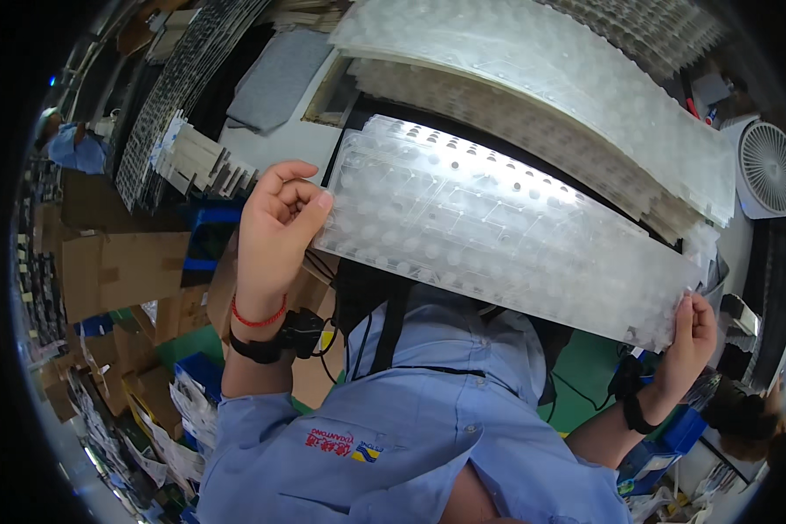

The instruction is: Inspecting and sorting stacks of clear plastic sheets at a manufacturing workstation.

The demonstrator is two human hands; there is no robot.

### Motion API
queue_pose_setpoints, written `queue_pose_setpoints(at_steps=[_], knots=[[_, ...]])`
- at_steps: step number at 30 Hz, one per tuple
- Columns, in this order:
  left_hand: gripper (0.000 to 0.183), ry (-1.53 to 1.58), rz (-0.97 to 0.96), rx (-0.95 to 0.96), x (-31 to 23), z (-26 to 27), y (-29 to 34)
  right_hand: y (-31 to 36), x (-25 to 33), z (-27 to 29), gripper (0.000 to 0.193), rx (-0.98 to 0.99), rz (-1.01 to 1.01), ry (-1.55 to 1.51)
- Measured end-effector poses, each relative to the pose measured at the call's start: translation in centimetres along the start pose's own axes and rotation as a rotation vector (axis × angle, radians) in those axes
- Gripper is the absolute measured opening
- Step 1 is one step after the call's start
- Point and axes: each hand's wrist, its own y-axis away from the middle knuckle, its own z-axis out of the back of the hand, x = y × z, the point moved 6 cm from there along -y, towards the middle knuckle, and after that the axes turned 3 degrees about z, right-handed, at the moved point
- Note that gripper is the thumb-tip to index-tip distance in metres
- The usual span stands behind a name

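In front of my body, a long translucent plastic sheet (pixel 480 218) slopes down to the right. Rows of round spots, fine lines and small dark holes along its far edge mark it; whether it is one layer or several I cannot tell. My left hand (pixel 275 231) grips its left end, thumb on the edge and fingers curled. Pinched at the lower right corner is my right hand (pixel 692 332), its fingertips pressed together. A bright glare covers the sheet's upper middle.
Beyond the sheet lies a tall stack of similar translucent sheets (pixel 533 74). A white round fan (pixel 767 166) stands at the right. Grey cloth (pixel 279 79) and a pile of pale strips (pixel 205 162) lie to the left. Cardboard boxes (pixel 122 275) and blue bins stand lower down.
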Motion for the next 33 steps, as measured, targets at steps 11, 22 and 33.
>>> queue_pose_setpoints(at_steps=[11, 22, 33], knots=[[0.026, -0.104, 0.119, -0.013, -0.2, 0.1, 0.1, -0.5, -1.9, -0.6, 0.016, 0.047, -0.085, 0.020], [0.026, 0.004, 0.121, 0.071, -0.7, -0.7, -0.6, -0.8, -3.0, 0.2, 0.018, 0.040, -0.086, -0.016], [0.032, 0.009, 0.102, 0.104, -0.9, -0.7, -1.2, -1.0, -3.3, 0.7, 0.018, 0.032, -0.064, -0.067]])
